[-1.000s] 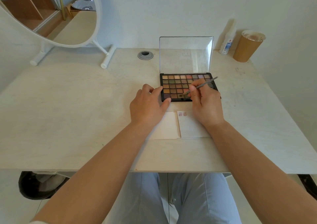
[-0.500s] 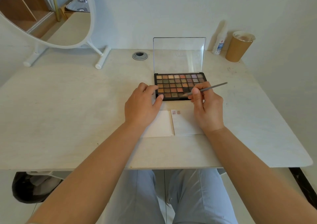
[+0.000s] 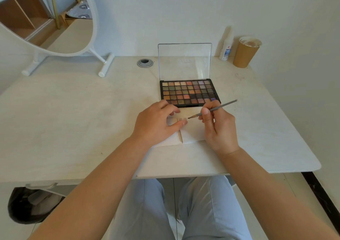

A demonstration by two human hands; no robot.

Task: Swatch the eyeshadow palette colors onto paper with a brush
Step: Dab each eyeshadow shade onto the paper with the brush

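Note:
An open black eyeshadow palette [image 3: 189,92] with several colour pans lies on the white table [image 3: 73,120], its clear lid standing upright. Just in front of it lies a folded white paper [image 3: 191,133] with faint swatches near its top edge. My right hand [image 3: 219,129] pinches a thin grey brush [image 3: 215,109], whose dark tip hangs just above the paper's top edge, beside the swatches. My left hand [image 3: 156,123] rests on the left half of the paper, its thumb lying beside the fold.
A round white mirror [image 3: 55,19] on a stand fills the table's back left. A small white bottle [image 3: 226,48] and a brown paper cup [image 3: 245,52] stand at the back right by the wall. A cable grommet [image 3: 145,63] sits behind the palette. A dark bag [image 3: 31,204] lies on the floor.
My right hand has drawn the brush back from the palette's front row to the paper. My left hand has slid off the palette's corner onto the paper.

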